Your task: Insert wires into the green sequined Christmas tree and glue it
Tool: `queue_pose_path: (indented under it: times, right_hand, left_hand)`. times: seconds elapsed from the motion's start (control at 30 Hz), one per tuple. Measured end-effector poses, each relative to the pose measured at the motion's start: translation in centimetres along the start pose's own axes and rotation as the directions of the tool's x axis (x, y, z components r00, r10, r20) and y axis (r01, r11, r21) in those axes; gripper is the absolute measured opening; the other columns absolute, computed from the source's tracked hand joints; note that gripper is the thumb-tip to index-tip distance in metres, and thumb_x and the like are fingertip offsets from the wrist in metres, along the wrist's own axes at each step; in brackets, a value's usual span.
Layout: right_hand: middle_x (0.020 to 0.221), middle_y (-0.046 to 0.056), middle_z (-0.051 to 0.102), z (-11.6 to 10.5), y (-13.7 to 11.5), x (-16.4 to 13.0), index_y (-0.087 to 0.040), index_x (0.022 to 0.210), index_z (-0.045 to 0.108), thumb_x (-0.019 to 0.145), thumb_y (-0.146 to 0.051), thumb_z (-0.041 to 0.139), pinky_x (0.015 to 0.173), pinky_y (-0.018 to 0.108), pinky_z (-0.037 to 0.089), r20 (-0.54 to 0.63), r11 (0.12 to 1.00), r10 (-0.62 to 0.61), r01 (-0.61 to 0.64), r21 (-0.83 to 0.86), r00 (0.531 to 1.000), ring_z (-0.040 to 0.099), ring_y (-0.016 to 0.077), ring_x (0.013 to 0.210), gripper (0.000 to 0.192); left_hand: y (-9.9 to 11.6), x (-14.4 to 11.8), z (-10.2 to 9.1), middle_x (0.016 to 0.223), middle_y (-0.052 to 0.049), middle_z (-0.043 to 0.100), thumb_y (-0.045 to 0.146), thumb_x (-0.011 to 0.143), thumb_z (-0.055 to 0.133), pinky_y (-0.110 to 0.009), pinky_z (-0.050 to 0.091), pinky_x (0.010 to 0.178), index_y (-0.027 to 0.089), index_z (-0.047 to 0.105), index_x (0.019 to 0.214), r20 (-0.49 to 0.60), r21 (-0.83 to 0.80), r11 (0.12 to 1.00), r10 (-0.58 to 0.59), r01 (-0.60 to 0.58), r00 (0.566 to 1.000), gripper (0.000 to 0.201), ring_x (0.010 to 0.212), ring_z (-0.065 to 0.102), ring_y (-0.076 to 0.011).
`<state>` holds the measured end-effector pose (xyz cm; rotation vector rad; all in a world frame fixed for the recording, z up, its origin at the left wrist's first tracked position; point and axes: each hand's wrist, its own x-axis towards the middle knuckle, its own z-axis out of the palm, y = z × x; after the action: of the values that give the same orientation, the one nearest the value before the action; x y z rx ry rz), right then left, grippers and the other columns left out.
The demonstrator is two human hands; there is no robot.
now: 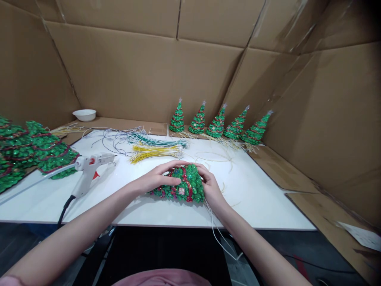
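A green decorative Christmas tree (193, 184) with red garland lies on its side near the front of the white table (253, 198). My left hand (163, 176) wraps over its left part, thumb across the front. At the tree's broad right end, my right hand (210, 184) grips the edge, some fingers hidden behind it. White wires (212, 220) trail from that end past the table's front edge. Behind my hands lie a bundle of yellow wires (154, 152) and a bundle of green wires (157, 140).
A white glue gun (86, 174) stands at the left, its black cord running over the front edge. Larger green trees (53, 149) are beside it. Several small trees (216, 123) line the back, and a white bowl (85, 115) sits back left. Cardboard walls (133, 71) enclose the table.
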<state>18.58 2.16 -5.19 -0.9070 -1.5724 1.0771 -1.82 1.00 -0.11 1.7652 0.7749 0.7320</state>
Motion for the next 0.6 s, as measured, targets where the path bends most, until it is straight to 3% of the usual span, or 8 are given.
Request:
queue_pose_path:
  times: [0.6]
  right_hand:
    - [0.113, 0.005, 0.06, 0.07, 0.3, -0.09, -0.023, 0.07, 0.063, 0.074, -0.022, 0.06, 0.089, 0.035, 0.048, -0.021, 1.0, 0.0, 0.0, 0.014, 1.0, 0.056, 0.0234, 0.11, 0.005]
  left_hand:
    - [0.11, 0.15, 0.3, 0.139, 0.0, 0.05, 0.017, 0.077, 0.053, -0.04, 0.032, 0.109, 0.03, 0.052, 0.13, -0.014, 0.033, 0.999, -0.012, 0.012, 1.0, 0.054, 0.13, 0.039, -0.0261]
